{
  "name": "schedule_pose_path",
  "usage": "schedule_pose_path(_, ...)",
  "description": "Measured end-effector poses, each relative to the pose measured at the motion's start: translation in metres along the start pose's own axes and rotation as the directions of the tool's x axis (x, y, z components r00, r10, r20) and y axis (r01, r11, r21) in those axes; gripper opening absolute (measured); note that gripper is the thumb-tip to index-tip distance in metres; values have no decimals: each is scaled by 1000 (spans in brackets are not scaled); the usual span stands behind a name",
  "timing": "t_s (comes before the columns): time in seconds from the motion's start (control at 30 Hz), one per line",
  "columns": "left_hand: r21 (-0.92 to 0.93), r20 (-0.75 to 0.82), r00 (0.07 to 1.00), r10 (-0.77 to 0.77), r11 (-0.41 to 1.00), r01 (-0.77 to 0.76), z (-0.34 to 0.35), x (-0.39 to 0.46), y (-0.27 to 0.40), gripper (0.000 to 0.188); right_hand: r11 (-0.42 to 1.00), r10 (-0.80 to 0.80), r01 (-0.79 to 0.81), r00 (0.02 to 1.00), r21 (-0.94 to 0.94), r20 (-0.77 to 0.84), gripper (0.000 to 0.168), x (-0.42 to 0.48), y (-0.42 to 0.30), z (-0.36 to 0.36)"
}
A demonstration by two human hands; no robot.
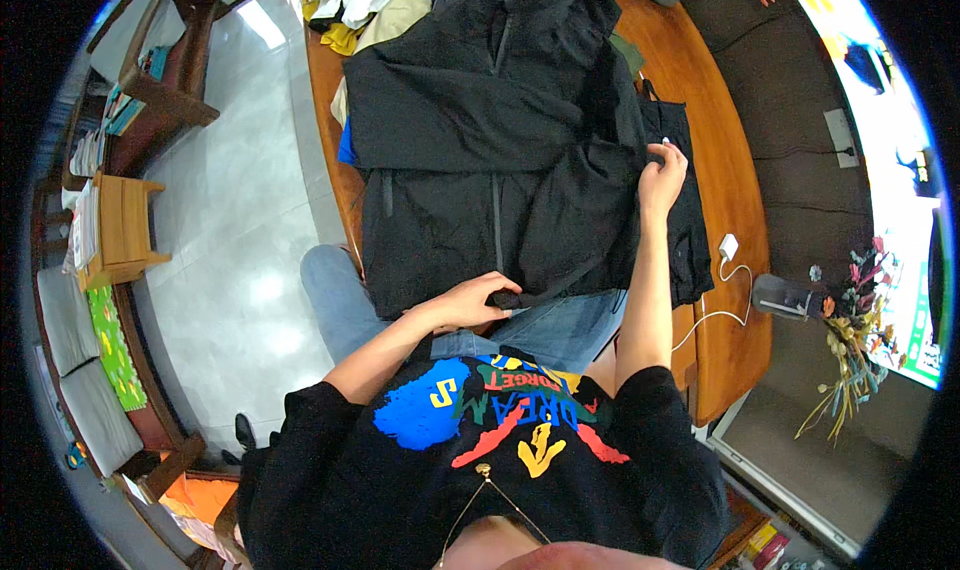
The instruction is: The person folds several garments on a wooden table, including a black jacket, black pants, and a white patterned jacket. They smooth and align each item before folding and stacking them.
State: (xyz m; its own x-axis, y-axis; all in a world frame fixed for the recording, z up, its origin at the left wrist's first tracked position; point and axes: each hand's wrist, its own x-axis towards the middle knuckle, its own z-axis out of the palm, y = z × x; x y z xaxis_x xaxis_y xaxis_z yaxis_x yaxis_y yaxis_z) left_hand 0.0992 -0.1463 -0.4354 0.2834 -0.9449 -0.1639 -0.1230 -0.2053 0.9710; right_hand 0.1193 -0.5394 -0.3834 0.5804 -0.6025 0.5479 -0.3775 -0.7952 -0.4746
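Note:
A black zip-front jacket point(442, 217) lies spread over the wooden table and reaches to my lap. One of its sleeves point(465, 131) is folded across the front. My left hand point(474, 300) grips a bunched bit of the hem near the lower end of the zip point(496, 225). At the jacket's right edge is my right hand point(665, 171), its fingers curled against the dark cloth; whether they hold it is hard to see. Beneath that edge, other black clothing point(686, 217) sticks out to the right.
Piled clothes point(375, 4) sit at the table's far left. A white charger point(727, 246) with a cable rests on the wooden table point(720, 165). Right of it are a glass vase point(784, 296) with dried flowers and a lit screen point(911, 285). A wooden stool point(124, 229) stands across the floor.

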Motion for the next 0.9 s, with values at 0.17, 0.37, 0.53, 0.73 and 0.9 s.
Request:
schedule_pose_path(0.17, -59, 99, 995, -20, 998, 26, -33, 0, -3, 71, 838, -397, 162, 837, 521, 377, 29, -3, -123, 28)
schedule_pose_path(0.37, -110, 83, 994, -69, 991, 78, -47, -11, 9, 68, 959, -224, 282, 791, -15, 569, 43, 19, -49, 103)
schedule_pose_path(0.53, -211, -416, 876, -245, 963, 169, -54, -16, -44, 26, 995, 27, -58, 937, 81, 347, 23, 28, -47, 91)
schedule_pose_path(0.73, 468, -828, 446, 339, 857, 217, -145, 26, -26, 30, 947, -319, 320, 948, -42, 17, 47, -14, -104, 86)
schedule_pose_path(0.9, 574, -819, 405, 407, 589, 569, -226, 74, -24, 57, 842, -537, 505, 759, 187, 369, 48, -48, -212, 94)
